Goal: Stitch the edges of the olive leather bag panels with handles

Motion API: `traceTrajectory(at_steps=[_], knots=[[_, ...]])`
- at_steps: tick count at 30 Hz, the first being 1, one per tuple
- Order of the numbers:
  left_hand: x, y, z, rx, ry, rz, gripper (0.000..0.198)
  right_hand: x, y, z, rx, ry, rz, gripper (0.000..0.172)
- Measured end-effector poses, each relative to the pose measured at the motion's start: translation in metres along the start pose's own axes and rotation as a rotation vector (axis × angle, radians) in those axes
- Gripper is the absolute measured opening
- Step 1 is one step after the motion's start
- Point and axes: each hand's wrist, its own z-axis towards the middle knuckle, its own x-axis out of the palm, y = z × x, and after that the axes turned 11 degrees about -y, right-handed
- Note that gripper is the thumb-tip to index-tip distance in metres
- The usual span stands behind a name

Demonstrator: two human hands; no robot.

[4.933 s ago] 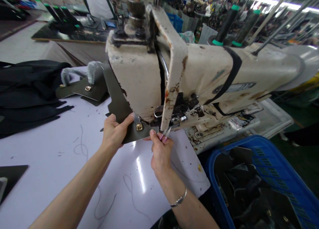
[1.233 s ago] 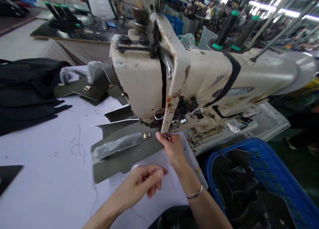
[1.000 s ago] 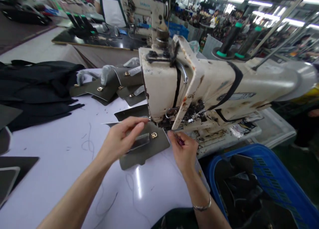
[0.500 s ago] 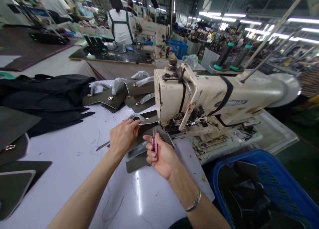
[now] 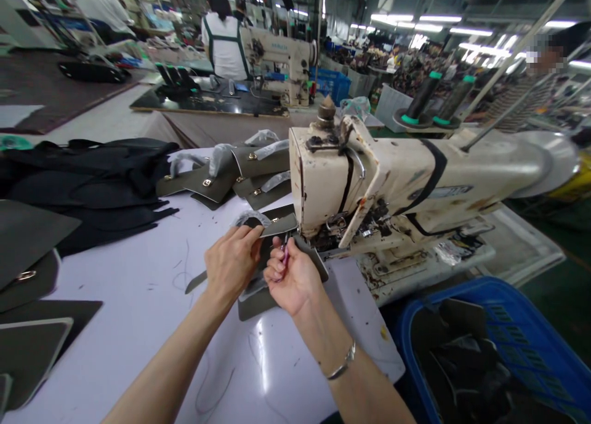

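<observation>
My left hand point(image 5: 231, 265) pinches the edge of a dark olive leather piece point(image 5: 277, 226) that runs in under the head of a worn cream sewing machine point(image 5: 369, 172). My right hand point(image 5: 290, 277) is closed around small pink thread snips point(image 5: 285, 256), held right beside the left fingers. Under both hands lies another olive leather piece point(image 5: 258, 301) with a plastic-wrapped fitting, flat on the white table point(image 5: 115, 313).
More olive pieces with gold clasps point(image 5: 217, 181) lie behind the machine, black fabric point(image 5: 83, 178) and grey panels point(image 5: 28, 325) at the left. A blue basket point(image 5: 498, 325) of dark parts stands at the lower right. A person in white point(image 5: 225, 36) works at another machine beyond.
My view rose and drew back from the machine. My left hand let go of the lower piece and took the upper strip; my right hand lifted the snips up beside it.
</observation>
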Motion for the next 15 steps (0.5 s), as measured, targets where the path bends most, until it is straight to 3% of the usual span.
traceTrajectory(at_steps=[7, 10, 12, 13, 15], knots=[[-0.001, 0.004, 0.004, 0.006, 0.049, -0.012, 0.037, -0.002, 0.000, 0.002, -0.046, -0.027, 0.009, 0.043], [-0.009, 0.018, 0.029, 0.037, 0.190, 0.036, 0.042, -0.011, -0.001, -0.005, -0.074, 0.022, -0.062, 0.037], [-0.018, 0.029, 0.059, -0.010, 0.218, 0.099, 0.047, -0.019, -0.002, -0.013, -0.062, 0.069, -0.159, 0.035], [-0.024, 0.034, 0.078, -0.047, 0.168, 0.124, 0.049, -0.024, -0.003, -0.017, -0.055, 0.088, -0.210, 0.035], [-0.038, 0.041, 0.117, -0.133, -0.057, 0.161, 0.057, -0.033, -0.005, -0.027, -0.073, 0.117, -0.314, 0.037]])
